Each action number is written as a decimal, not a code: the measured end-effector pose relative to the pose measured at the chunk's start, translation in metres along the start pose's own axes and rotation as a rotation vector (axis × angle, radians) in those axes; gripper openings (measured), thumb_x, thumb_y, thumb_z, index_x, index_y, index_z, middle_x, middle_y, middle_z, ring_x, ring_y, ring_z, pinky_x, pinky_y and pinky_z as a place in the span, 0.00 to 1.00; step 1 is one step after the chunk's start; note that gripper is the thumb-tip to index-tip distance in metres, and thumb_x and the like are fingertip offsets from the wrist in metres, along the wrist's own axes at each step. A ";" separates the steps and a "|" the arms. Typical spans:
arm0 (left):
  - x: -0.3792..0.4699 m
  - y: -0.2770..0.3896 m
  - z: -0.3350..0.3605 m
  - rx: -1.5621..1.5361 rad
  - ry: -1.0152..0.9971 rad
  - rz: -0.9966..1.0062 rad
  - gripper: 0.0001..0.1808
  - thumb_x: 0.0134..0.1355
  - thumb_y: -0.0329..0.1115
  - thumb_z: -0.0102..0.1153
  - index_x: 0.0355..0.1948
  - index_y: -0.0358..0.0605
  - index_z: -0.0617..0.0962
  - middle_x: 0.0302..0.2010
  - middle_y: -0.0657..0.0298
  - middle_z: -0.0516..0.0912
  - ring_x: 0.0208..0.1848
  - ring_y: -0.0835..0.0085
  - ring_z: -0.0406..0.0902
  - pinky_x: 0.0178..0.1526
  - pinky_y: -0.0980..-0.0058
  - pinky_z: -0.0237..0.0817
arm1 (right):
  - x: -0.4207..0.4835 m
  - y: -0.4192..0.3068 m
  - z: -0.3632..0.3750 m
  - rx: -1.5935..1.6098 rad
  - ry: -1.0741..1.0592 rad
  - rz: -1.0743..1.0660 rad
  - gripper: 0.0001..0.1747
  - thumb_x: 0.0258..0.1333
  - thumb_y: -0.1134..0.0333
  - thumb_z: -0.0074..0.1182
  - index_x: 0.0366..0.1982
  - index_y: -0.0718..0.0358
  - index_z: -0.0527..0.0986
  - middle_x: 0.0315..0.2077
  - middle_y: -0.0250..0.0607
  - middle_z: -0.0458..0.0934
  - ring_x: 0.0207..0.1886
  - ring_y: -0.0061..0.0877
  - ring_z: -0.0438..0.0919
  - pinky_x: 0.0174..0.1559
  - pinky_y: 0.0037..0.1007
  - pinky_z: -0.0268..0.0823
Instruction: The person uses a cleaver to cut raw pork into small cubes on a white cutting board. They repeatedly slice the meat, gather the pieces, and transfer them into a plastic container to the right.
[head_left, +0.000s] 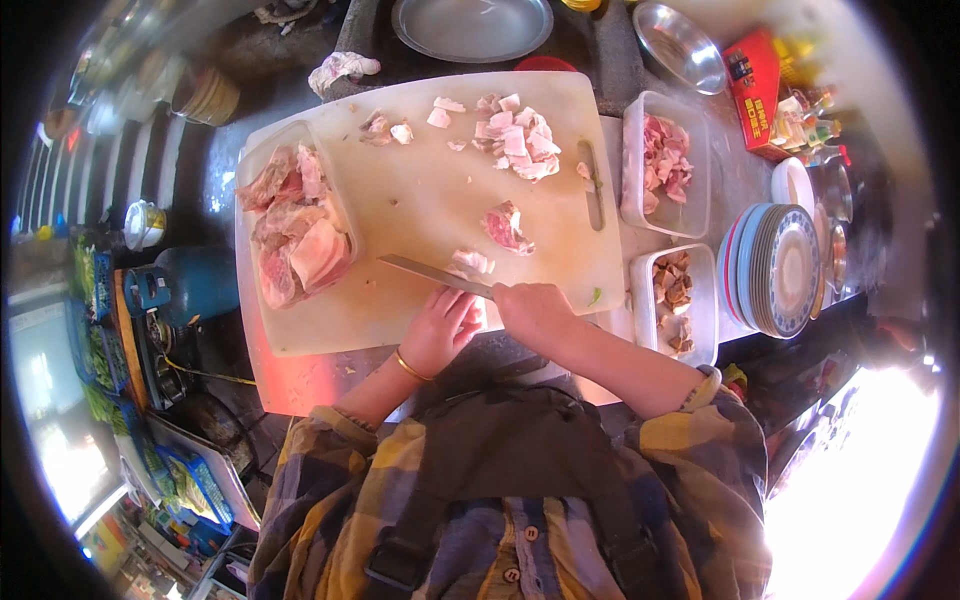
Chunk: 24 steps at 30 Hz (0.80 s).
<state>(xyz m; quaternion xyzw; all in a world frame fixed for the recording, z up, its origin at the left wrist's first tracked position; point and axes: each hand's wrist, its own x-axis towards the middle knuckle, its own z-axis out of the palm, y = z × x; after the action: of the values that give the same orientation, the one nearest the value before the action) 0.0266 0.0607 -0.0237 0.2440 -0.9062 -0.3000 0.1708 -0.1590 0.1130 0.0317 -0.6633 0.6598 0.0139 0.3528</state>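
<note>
My right hand (536, 315) grips the handle of a kitchen knife (435, 275), whose blade points left across the white plastic cutting board (375, 300). Just under the blade, my left hand (442, 330) presses its fingers on a piece of pale meat (475, 313), partly hidden by the hand. Beyond the blade lies a cut strip of fatty meat (472, 262). Farther up is a reddish chunk of meat (508, 227). A pile of diced fatty meat (517, 139) sits near the board's far right. Large raw meat pieces (296, 225) fill a clear plastic container (351, 202) on the board's left.
Right of the board stand a plastic container (628, 169) of pink meat pieces and another container (703, 300) of brown chunks. Stacked plates (793, 270) rise beside them. Metal basins (472, 26) and a red box (750, 97) are at the back. A blue gas cylinder (199, 285) stands left.
</note>
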 end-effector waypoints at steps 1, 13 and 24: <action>0.000 0.001 -0.001 0.007 -0.015 -0.010 0.27 0.45 0.31 0.61 0.48 0.38 0.71 0.49 0.54 0.71 0.50 0.55 0.69 0.49 0.64 0.66 | 0.002 0.002 0.003 -0.013 -0.017 0.005 0.08 0.50 0.70 0.42 0.31 0.65 0.70 0.25 0.50 0.77 0.30 0.42 0.78 0.32 0.41 0.69; -0.006 0.009 0.003 0.016 0.061 -0.014 0.23 0.47 0.29 0.60 0.46 0.37 0.72 0.47 0.54 0.72 0.46 0.55 0.70 0.49 0.63 0.64 | -0.083 0.056 -0.004 -0.096 0.012 0.171 0.13 0.57 0.60 0.41 0.26 0.62 0.70 0.22 0.48 0.77 0.27 0.43 0.77 0.31 0.43 0.68; -0.005 0.007 0.004 -0.006 0.013 -0.042 0.22 0.47 0.30 0.59 0.45 0.34 0.72 0.46 0.51 0.72 0.46 0.54 0.69 0.49 0.63 0.64 | -0.073 0.026 -0.020 -0.089 -0.022 0.061 0.08 0.53 0.67 0.41 0.28 0.63 0.70 0.20 0.47 0.75 0.25 0.42 0.76 0.27 0.42 0.67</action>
<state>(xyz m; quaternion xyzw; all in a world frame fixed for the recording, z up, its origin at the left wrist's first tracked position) 0.0272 0.0700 -0.0231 0.2645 -0.8988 -0.3049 0.1711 -0.2005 0.1697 0.0702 -0.6577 0.6746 0.0614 0.3296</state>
